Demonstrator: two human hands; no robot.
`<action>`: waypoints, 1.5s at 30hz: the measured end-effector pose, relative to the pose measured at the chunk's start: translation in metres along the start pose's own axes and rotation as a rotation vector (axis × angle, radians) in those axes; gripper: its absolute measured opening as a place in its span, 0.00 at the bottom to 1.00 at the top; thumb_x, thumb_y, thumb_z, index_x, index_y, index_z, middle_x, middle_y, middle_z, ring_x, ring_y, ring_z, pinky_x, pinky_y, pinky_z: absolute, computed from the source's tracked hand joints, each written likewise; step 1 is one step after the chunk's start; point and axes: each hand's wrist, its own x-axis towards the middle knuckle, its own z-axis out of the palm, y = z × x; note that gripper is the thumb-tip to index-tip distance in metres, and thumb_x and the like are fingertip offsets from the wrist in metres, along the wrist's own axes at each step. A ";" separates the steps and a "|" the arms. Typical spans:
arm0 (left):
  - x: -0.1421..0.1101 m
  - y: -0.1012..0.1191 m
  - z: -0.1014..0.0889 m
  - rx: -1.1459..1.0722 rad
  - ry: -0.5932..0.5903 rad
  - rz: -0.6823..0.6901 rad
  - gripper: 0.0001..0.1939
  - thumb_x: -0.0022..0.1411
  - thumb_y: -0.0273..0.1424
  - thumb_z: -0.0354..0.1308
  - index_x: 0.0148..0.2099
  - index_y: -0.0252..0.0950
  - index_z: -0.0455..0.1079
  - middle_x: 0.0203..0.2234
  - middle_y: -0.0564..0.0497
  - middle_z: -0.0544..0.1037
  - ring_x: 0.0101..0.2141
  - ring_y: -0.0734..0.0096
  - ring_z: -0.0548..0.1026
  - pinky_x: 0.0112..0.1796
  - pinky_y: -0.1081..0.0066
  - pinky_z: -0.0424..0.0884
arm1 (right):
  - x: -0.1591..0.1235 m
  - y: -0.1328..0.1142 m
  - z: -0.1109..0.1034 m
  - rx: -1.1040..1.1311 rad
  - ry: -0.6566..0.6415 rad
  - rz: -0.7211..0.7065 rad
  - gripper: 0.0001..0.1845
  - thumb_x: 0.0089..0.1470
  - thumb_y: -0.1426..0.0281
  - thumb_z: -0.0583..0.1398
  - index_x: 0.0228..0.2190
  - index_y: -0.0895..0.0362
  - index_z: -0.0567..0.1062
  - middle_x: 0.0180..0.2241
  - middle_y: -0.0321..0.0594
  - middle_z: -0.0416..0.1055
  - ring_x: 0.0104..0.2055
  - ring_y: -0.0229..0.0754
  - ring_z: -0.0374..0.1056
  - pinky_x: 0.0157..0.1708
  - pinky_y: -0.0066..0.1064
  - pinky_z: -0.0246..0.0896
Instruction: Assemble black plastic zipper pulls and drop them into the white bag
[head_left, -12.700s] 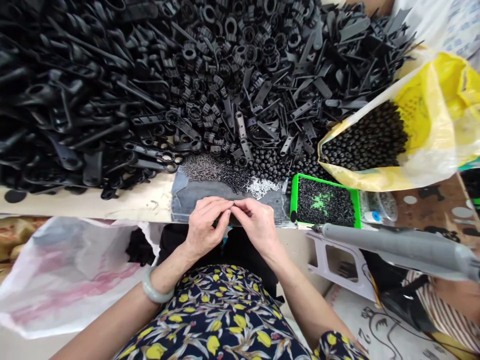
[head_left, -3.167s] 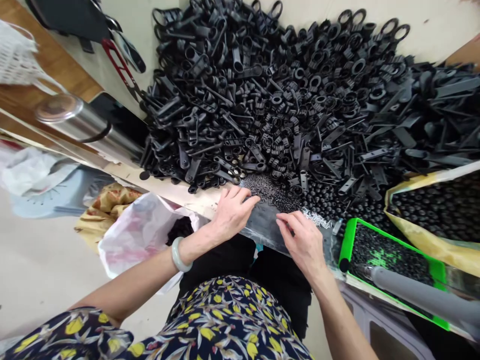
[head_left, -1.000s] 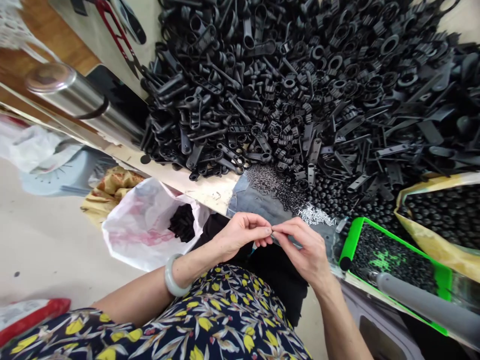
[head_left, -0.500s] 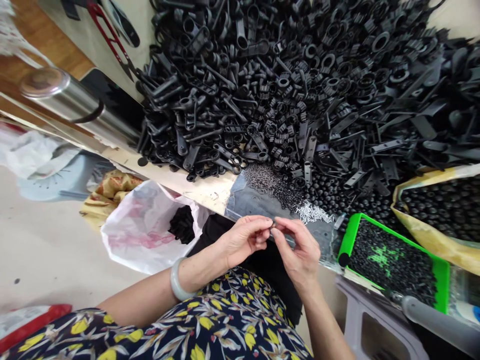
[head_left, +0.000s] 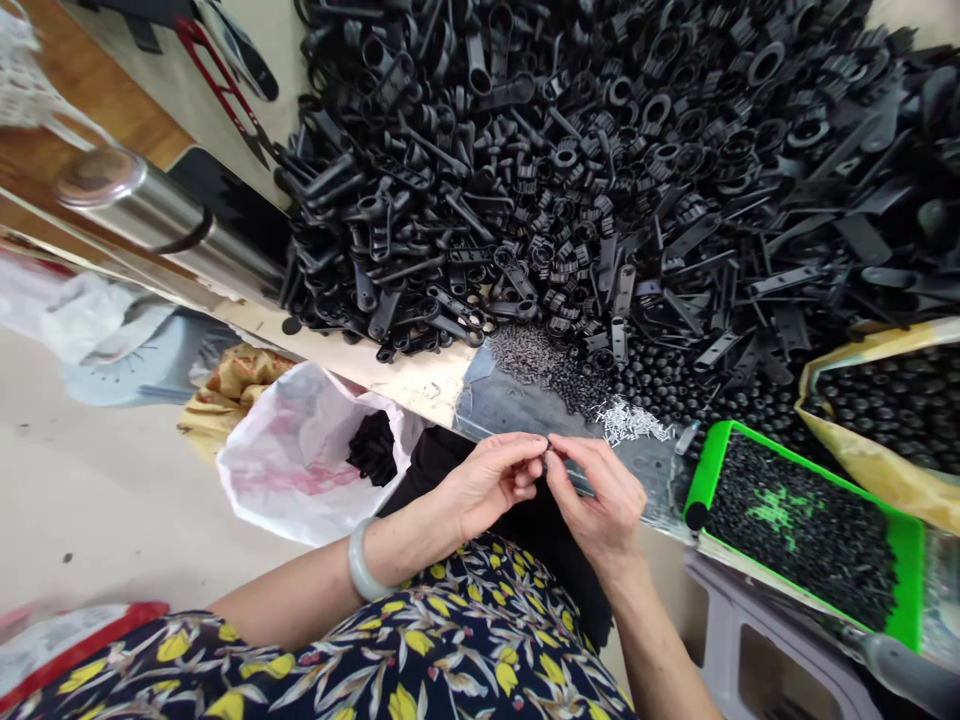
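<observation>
My left hand (head_left: 491, 478) and my right hand (head_left: 600, 490) meet fingertip to fingertip above my lap, just off the table's front edge. Between the pinched fingers is a tiny dark part (head_left: 548, 448), mostly hidden and too small to name. Just beyond the hands lies a dark sheet (head_left: 517, 405) on the table. It bears a heap of small brownish pieces (head_left: 517, 355), some small black pieces (head_left: 574, 385) and a pile of short silvery pins (head_left: 634, 422). Black beads (head_left: 660, 385) spread out behind the pins.
Black plastic parts (head_left: 450, 170) pile high across the table. To the right are a green tray (head_left: 911, 570) of small black pieces and a yellow bag (head_left: 862, 445) of black beads. A steel flask (head_left: 172, 220) lies at left, above a white bag (head_left: 277, 470).
The view has shifted slightly, so the surroundings at the sides appear a little further right. Both hands stay pinched together at nearly the same spot.
</observation>
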 end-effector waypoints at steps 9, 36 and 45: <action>0.000 -0.005 0.002 -0.033 -0.011 -0.006 0.14 0.50 0.33 0.76 0.29 0.31 0.75 0.21 0.55 0.70 0.23 0.81 0.63 0.27 0.76 0.58 | -0.003 0.006 -0.001 -0.026 -0.020 -0.034 0.16 0.59 0.78 0.65 0.48 0.53 0.79 0.40 0.42 0.82 0.40 0.44 0.80 0.42 0.35 0.76; 0.011 0.024 0.003 0.508 0.083 0.109 0.24 0.55 0.48 0.72 0.43 0.31 0.80 0.25 0.52 0.76 0.17 0.85 0.62 0.18 0.78 0.48 | 0.027 0.044 -0.009 0.128 -0.158 0.033 0.07 0.62 0.74 0.62 0.42 0.53 0.78 0.33 0.36 0.77 0.31 0.37 0.73 0.33 0.29 0.70; 0.012 0.017 0.013 0.405 0.061 0.129 0.19 0.51 0.42 0.76 0.35 0.31 0.79 0.22 0.54 0.72 0.19 0.85 0.59 0.20 0.77 0.46 | 0.018 0.037 -0.010 0.158 -0.101 0.015 0.10 0.60 0.76 0.64 0.43 0.53 0.78 0.34 0.37 0.78 0.32 0.38 0.73 0.35 0.31 0.70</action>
